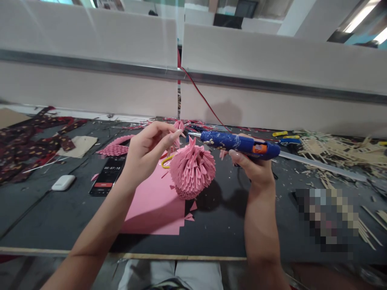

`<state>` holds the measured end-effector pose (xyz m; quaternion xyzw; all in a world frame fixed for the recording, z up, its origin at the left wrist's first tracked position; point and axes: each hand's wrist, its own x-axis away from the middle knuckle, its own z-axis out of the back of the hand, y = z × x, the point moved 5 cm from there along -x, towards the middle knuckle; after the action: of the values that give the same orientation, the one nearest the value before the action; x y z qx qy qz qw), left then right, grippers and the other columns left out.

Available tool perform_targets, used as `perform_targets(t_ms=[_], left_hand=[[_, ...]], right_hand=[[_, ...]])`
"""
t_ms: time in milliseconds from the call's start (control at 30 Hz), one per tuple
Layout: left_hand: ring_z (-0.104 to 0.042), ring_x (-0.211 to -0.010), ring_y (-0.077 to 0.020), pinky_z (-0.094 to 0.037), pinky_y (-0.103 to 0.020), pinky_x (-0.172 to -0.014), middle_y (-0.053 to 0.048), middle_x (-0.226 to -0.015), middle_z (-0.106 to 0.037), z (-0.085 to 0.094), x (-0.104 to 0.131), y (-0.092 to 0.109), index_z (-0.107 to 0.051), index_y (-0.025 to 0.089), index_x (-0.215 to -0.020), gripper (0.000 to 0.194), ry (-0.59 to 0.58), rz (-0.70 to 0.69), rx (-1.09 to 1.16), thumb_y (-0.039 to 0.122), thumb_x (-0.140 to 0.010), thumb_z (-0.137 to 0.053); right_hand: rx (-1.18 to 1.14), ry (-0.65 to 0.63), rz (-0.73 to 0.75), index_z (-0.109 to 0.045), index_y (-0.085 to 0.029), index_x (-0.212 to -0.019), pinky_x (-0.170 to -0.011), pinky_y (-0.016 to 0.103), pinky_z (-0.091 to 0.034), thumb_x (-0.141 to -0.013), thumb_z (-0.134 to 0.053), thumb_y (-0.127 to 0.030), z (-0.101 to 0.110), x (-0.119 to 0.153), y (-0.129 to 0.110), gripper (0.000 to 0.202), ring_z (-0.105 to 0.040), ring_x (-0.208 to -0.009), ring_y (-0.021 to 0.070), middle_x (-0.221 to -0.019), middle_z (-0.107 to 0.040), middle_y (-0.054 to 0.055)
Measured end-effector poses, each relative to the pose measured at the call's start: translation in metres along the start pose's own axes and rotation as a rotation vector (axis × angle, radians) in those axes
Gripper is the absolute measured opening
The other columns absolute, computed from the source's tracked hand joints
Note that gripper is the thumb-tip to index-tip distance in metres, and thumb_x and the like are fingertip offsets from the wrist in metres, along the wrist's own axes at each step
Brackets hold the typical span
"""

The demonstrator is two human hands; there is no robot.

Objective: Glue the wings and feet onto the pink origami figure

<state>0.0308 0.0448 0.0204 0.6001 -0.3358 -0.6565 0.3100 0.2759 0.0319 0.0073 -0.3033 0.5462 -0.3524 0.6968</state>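
Forearms (261,225) reaching over dark table (217,241). Pink sheet (154,213) lying flat. Folded-paper ball (193,169) sitting over sheet's right edge. Right hand (255,165) grasping blue glue gun (226,140), nozzle (195,134) pointing toward left hand (154,143). Left hand hovering beside ball's top, fingertips drawing together; cannot tell whether gripping anything. Phone (106,176) lying left of sheet. Wood strips (326,147) lying heaped at far right. White panels (272,110) standing behind.

At nine o'clock from the pink paper ball (193,171), a phone (107,176) shows the number 00:07:10 in pale digits (112,168) across its dark screen. Near six o'clock on that screen, a red bar (103,185) carries a mark too small to read. Between two and three o'clock from the ball, pale marking on a blue object (289,141) is illegible.
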Motion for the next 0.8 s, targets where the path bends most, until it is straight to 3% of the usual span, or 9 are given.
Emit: perform_targets(t_ms=[167,367,533,800], left_hand=[[-0.051,-0.051,-0.0059,-0.042,-0.020,-0.047,0.000,-0.068,-0.065,0.000,-0.003,-0.009,-0.073,0.019,-0.078,0.019,-0.005,0.085,0.171,0.036,-0.083,-0.080],[-0.029,-0.041,-0.0019,-0.030,-0.015,-0.036,0.005,-0.054,-0.044,-0.010,-0.007,-0.024,-0.071,0.019,-0.076,0.024,0.057,0.340,0.490,0.040,-0.085,-0.078],[-0.028,-0.042,0.0004,-0.036,-0.009,-0.040,0.004,-0.061,-0.046,-0.020,-0.008,-0.028,-0.062,0.016,-0.074,0.029,0.117,0.524,0.725,0.031,-0.097,-0.066],[-0.029,-0.045,-0.0005,-0.037,-0.009,-0.043,0.003,-0.067,-0.048,-0.024,-0.003,-0.029,-0.065,0.016,-0.081,0.028,0.086,0.508,0.700,0.031,-0.103,-0.056]], right_hand=[[0.003,-0.156,0.030,-0.069,-0.024,-0.076,-0.064,0.035,-0.051,-0.084,-0.075,-0.054,-0.008,-0.004,-0.006,0.031,-0.058,-0.066,0.0174,-0.069,-0.061,0.001],[0.050,-0.103,0.090,-0.066,-0.024,-0.079,-0.064,0.033,-0.050,-0.086,-0.075,-0.043,-0.019,-0.006,-0.013,0.022,-0.060,-0.069,0.0165,-0.073,-0.065,0.000],[0.055,-0.120,0.226,-0.064,-0.025,-0.083,-0.063,0.029,-0.047,-0.083,-0.078,-0.032,-0.030,-0.006,-0.017,0.016,-0.056,-0.065,0.0131,-0.074,-0.065,-0.002],[0.120,-0.102,0.205,-0.059,-0.024,-0.077,-0.059,0.031,-0.044,-0.084,-0.072,-0.042,-0.033,-0.007,-0.014,0.023,-0.052,-0.062,0.0144,-0.069,-0.060,-0.001]])
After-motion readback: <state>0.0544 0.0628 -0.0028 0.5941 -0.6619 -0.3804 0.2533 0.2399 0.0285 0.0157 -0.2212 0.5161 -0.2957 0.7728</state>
